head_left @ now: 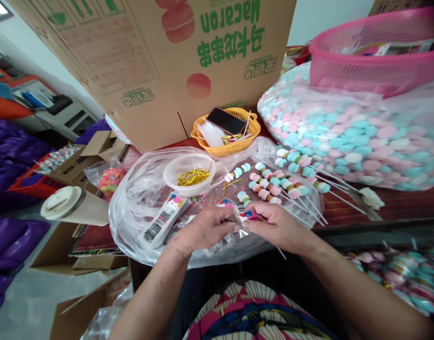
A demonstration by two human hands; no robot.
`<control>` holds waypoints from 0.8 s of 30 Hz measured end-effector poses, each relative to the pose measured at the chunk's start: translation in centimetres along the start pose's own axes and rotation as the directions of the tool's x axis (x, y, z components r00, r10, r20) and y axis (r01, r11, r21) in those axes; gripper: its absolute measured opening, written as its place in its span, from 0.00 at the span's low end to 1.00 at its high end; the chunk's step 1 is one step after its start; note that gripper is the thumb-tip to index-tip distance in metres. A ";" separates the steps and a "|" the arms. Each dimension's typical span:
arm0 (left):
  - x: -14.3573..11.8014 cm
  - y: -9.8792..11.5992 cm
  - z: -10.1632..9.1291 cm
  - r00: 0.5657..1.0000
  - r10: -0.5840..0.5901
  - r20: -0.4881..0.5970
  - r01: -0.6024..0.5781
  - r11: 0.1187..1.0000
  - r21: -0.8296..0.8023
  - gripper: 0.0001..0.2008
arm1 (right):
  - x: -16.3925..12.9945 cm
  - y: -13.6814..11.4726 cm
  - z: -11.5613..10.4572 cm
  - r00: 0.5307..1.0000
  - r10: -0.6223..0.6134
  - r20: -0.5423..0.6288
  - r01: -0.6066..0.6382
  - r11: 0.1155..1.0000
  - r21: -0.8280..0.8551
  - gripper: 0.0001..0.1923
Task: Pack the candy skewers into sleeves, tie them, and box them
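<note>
My left hand (206, 229) and right hand (273, 225) meet just in front of me, fingertips almost touching, both pinched on a small clear wrapper (242, 222) with a colourful printed top; a thin white stick (281, 253) pokes out below my right hand, cannot tell what is on its upper end. The wrapper sits over a crumpled clear plastic sheet (132, 208) spread on the red table (397, 205). Just past my hands lie candy skewers (273, 186), pink, blue and white discs on white sticks, side by side on the sheet. Left of them a white bowl (189, 175) holds gold twist ties (194, 176). A stack of printed wrappers (163, 222) lies near my left hand. Behind the bowl a yellow basket (226, 131) holds a dark phone (226, 121) and clear bags. Big bag of loose candy discs (348, 137) at right, pink basket (376, 52) on top of it. Cardboard box (156, 61) stands behind everything. A lidded cup (71, 205) lies far left.
</note>
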State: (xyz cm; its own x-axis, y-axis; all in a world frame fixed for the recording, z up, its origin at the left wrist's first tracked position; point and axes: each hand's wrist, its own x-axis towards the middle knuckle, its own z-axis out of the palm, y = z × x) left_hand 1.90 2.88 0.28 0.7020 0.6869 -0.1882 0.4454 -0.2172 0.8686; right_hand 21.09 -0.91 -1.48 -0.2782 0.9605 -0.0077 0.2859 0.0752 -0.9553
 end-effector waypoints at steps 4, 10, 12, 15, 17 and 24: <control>-1.1 -0.1 1.1 0.977 -0.082 -0.197 0.099 0.992 0.078 0.11 | -0.7 1.4 1.9 0.955 -0.130 -0.268 0.076 0.976 -0.203 0.16; -2.0 -2.1 4.6 0.904 -0.164 -0.395 0.110 0.982 -0.156 0.12 | -0.8 2.6 3.5 0.925 -0.176 -0.338 0.087 0.961 -0.263 0.21; -2.2 -2.8 4.6 0.919 -0.036 -0.392 0.000 0.996 -0.092 0.14 | -0.6 2.2 2.8 0.942 -0.060 -0.329 -0.002 0.983 -0.186 0.25; -2.7 -3.9 3.7 0.873 0.136 -0.469 -0.092 0.989 0.114 0.14 | -0.7 1.9 0.9 0.934 0.042 -0.355 -0.129 0.966 -0.225 0.25; -3.2 -4.7 3.0 0.811 0.240 -0.534 -0.148 0.967 0.210 0.13 | -1.2 2.2 -0.2 0.947 0.037 -0.318 -0.193 0.859 -0.475 0.22; -4.2 -5.6 0.8 0.635 0.590 -0.498 -0.282 0.778 0.561 0.07 | -3.4 4.3 -2.7 0.989 0.038 -0.144 -0.141 0.558 -0.818 0.13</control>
State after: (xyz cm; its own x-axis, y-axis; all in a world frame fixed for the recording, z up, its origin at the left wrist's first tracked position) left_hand -3.11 0.68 -4.19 0.4320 0.6538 0.6212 0.4601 -0.7522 0.4717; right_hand 25.71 -3.12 -4.75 -0.1322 0.9912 -0.0011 0.9485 0.1262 -0.2904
